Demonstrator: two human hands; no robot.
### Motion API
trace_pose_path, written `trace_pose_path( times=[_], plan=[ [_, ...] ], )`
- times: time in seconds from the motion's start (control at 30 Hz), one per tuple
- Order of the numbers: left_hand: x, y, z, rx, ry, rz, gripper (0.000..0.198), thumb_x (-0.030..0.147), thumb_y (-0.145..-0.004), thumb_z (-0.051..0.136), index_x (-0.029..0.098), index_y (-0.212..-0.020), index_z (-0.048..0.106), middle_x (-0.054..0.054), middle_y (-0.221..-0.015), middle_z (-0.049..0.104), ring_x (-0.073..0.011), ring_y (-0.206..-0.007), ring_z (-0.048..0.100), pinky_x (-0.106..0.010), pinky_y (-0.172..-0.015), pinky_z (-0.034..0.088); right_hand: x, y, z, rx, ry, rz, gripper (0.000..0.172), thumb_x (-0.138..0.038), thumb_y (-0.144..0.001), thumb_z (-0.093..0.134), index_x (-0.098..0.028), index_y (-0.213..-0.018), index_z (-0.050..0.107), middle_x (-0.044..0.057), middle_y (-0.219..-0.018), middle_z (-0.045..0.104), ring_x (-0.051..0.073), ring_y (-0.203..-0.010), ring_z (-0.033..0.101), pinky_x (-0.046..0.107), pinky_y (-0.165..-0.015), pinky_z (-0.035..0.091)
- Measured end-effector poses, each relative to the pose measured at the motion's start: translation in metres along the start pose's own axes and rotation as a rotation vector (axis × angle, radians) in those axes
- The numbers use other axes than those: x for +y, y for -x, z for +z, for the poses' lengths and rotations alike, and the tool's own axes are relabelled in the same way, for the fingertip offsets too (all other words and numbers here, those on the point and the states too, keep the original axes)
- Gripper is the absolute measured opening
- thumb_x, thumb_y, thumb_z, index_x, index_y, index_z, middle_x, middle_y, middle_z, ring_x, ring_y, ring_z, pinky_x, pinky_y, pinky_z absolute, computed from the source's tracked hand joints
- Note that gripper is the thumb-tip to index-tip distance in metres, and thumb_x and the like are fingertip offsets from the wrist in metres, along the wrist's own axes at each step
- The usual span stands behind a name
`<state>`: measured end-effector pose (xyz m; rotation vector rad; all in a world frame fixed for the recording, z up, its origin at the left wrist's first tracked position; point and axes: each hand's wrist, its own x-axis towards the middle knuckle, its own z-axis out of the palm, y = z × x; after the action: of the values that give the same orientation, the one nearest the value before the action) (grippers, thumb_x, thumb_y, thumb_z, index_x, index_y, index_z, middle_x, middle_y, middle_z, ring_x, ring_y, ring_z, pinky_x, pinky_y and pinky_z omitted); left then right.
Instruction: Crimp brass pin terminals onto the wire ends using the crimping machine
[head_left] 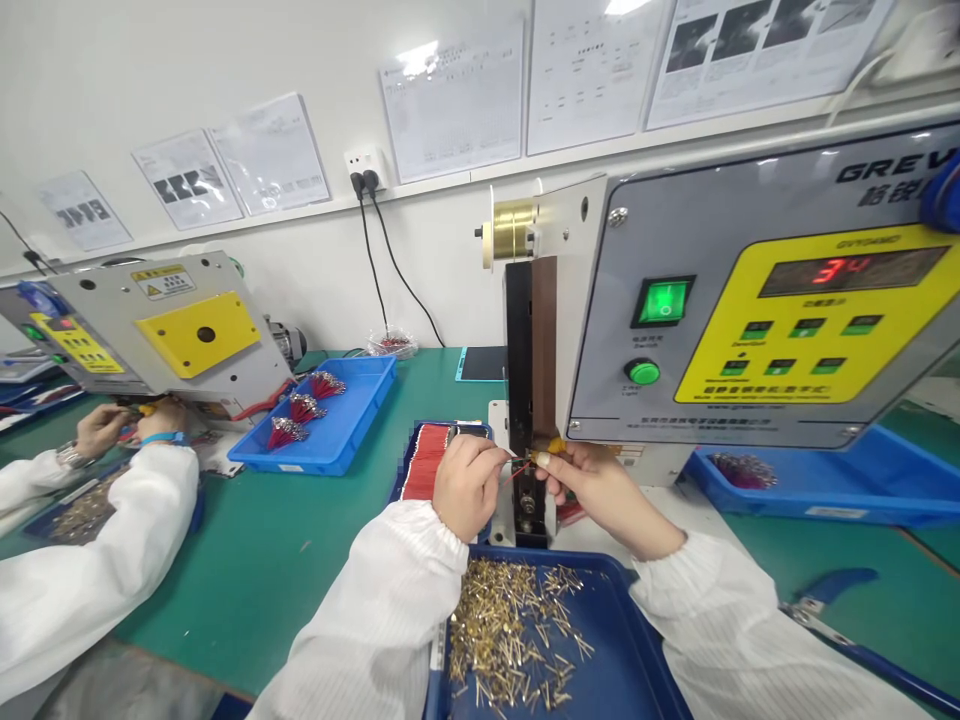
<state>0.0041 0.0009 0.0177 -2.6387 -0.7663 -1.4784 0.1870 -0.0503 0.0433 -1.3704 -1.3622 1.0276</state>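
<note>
My left hand is closed in a pinch at the front of the machine's black upright, with a thin red wire at its fingertips. From the right, my right hand meets it there, thumb and forefinger pressed together, a yellow covering on one finger; the small piece between them is too small to make out. Just below both hands lies a dark blue tray of many small gold-coloured two-legged metal parts. Beside my left hand, a bundle of red wires rests in another tray.
The grey machine with its yellow panel stands close on the right, carrying a wire spool. Blue trays hold red-wired bundles. Blue-handled pliers lie at right. A co-worker's hands work at a second machine.
</note>
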Motion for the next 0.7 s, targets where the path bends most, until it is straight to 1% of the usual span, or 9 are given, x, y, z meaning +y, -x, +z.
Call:
trace_pose_path(
  times=[0.3, 0.4, 0.47, 0.53, 0.6, 0.7],
  plan=[
    [0.003, -0.001, -0.001, -0.004, 0.0, -0.016, 0.02, 0.011, -0.09, 0.044, 0.019, -0.093, 0.062, -0.006, -0.09, 0.06, -0.0173, -0.087, 0.051, -0.031, -0.077, 0.045, 0.007, -0.002, 0.001, 0.007, -0.019, 0.005, 0.03, -0.048, -0.078, 0.054, -0.019, -0.069, 0.055, -0.001, -0.055, 0.055, 0.012, -0.049, 0.051, 0.026, -0.047, 0.042],
    [0.002, 0.0, -0.001, -0.006, 0.015, -0.037, 0.019, 0.012, -0.091, 0.044, 0.019, -0.093, 0.061, -0.006, -0.09, 0.06, -0.0177, -0.088, 0.052, -0.032, -0.078, 0.045, 0.004, -0.001, 0.004, 0.018, -0.054, -0.021, 0.029, -0.047, -0.078, 0.055, -0.019, -0.069, 0.055, -0.002, -0.055, 0.054, 0.012, -0.048, 0.05, 0.026, -0.048, 0.042],
    [0.001, 0.002, 0.001, 0.002, 0.035, -0.068, 0.018, 0.014, -0.091, 0.045, 0.019, -0.093, 0.061, -0.006, -0.091, 0.061, -0.018, -0.089, 0.052, -0.032, -0.079, 0.046, -0.001, 0.002, 0.001, 0.012, -0.059, -0.032, 0.028, -0.046, -0.079, 0.054, -0.019, -0.07, 0.055, -0.002, -0.055, 0.054, 0.012, -0.048, 0.05, 0.026, -0.049, 0.041],
    [-0.002, 0.004, 0.004, 0.013, 0.066, -0.119, 0.016, 0.016, -0.091, 0.045, 0.019, -0.093, 0.061, -0.005, -0.091, 0.061, -0.0182, -0.09, 0.054, -0.033, -0.081, 0.046, -0.004, 0.006, -0.008, -0.006, -0.032, -0.019, 0.027, -0.044, -0.08, 0.053, -0.019, -0.071, 0.055, -0.002, -0.057, 0.055, 0.012, -0.048, 0.05, 0.026, -0.049, 0.041],
    [-0.007, 0.006, 0.007, 0.021, 0.103, -0.182, 0.014, 0.017, -0.091, 0.047, 0.02, -0.092, 0.06, -0.005, -0.089, 0.061, -0.018, -0.089, 0.055, -0.033, -0.08, 0.046, -0.002, 0.011, -0.023, -0.014, 0.025, 0.005, 0.025, -0.043, -0.081, 0.052, -0.019, -0.074, 0.055, 0.0, -0.061, 0.058, 0.013, -0.05, 0.052, 0.027, -0.049, 0.043],
    [-0.014, 0.009, 0.012, 0.041, 0.144, -0.269, 0.01, 0.018, -0.089, 0.05, 0.02, -0.091, 0.06, -0.004, -0.088, 0.061, -0.0173, -0.086, 0.056, -0.031, -0.078, 0.046, 0.014, 0.021, -0.05, 0.049, 0.19, 0.044, 0.02, -0.039, -0.081, 0.049, -0.021, -0.077, 0.053, 0.001, -0.063, 0.06, 0.016, -0.052, 0.055, 0.029, -0.051, 0.044]
  ],
)
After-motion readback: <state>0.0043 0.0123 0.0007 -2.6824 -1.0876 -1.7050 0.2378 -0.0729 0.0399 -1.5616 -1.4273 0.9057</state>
